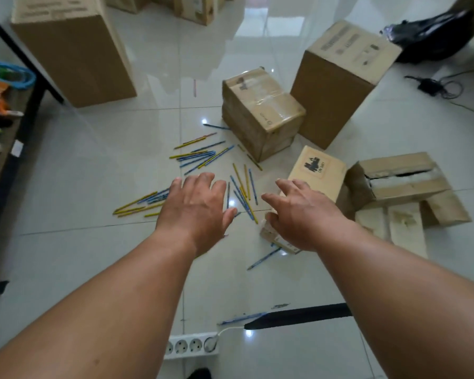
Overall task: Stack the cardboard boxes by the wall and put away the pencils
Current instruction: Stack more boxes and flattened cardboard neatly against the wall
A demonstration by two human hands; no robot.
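Both hands are spread and hold nothing. The left hand [196, 210] and the right hand [298, 214] reach palm-down over the tiled floor [93, 165]; whether either touches anything cannot be told.

The pencils [200, 155], blue and yellow, lie scattered on the floor in loose groups. One fan [242, 192] sits in the gap between the two hands, just beyond the thumbs, with its long axes running mostly near to far. A second bundle [140, 203] lies left of the left hand, with its axes running left to right, so the left hand is nearer to it. The far group lies slantwise, just left of a taped box [260, 110].

Under the right hand sits a small carton [275, 237], partly hidden; it may be the pencils' container, though that is a guess.

The other cardboard boxes stand apart, unstacked:
- a tall box [340, 77] far right
- a large box [71, 50] far left
- a torn open box [400, 179] right
- a labelled box [316, 170] just beyond the right hand

Its sticker shows a black pictogram and text beginning "UN"; the digits are too blurred to read. The printing on the tall box is illegible. A power strip [192, 346] lies near the bottom edge.
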